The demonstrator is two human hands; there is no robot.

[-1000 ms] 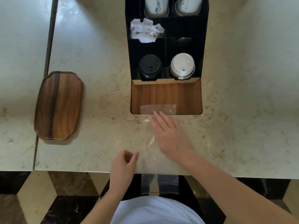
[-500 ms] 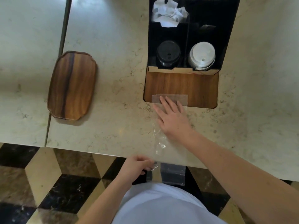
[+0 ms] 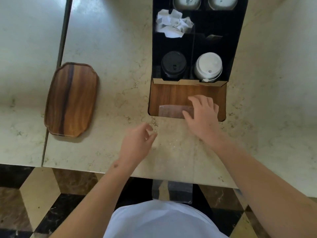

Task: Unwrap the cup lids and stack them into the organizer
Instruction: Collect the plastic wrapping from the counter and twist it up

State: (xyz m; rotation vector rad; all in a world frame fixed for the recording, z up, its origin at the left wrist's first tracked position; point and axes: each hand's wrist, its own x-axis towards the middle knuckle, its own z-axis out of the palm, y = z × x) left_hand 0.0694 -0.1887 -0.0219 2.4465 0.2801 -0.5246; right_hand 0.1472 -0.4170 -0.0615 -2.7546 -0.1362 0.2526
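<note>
- Resting on the far end of a clear plastic wrapper (image 3: 171, 111), the right hand (image 3: 203, 115) lies flat with fingers spread, pressing the film onto the wooden base (image 3: 171, 95) of the organizer (image 3: 233, 40).
- The left hand (image 3: 137, 143) hovers just above the table (image 3: 111, 83), fingers loosely curled and gripping nothing that can be made out.
- The wrapper runs from the wooden base back across the table, and its near end hangs over the table's front edge.
- A stack of black lids (image 3: 173, 63) stands in the organizer's front left compartment; a stack of white lids (image 3: 208, 66) stands in the front right one, slightly tilted.
- Crumpled white paper (image 3: 174, 23) sits in the compartment behind the black lids.
- A wooden tray (image 3: 72, 99) lies on the table well to the left.
</note>
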